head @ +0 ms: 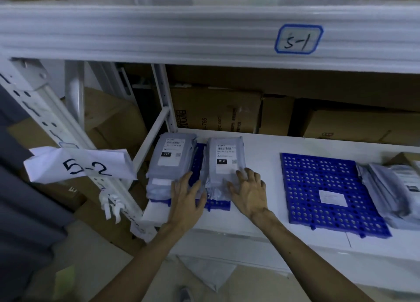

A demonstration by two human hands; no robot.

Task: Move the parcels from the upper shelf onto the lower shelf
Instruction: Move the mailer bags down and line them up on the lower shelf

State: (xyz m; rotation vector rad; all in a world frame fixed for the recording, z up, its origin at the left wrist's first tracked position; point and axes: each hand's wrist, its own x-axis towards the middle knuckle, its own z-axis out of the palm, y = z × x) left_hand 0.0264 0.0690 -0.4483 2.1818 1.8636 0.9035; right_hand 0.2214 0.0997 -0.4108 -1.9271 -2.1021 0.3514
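On the lower shelf [261,147] (paper tag [79,165] marked 5-2), at its left end: two stacks of grey parcels side by side on a blue perforated mat [218,204], left stack [170,158] labelled 231, right stack [225,158] labelled 010. Both released: left grip [186,194], fingers straight, laid at the near edge of the left stack; right grip [248,188], fingers spread, pressing the near end of the right stack. Further right: second blue mat [329,188], further parcels [397,188] just beside it.
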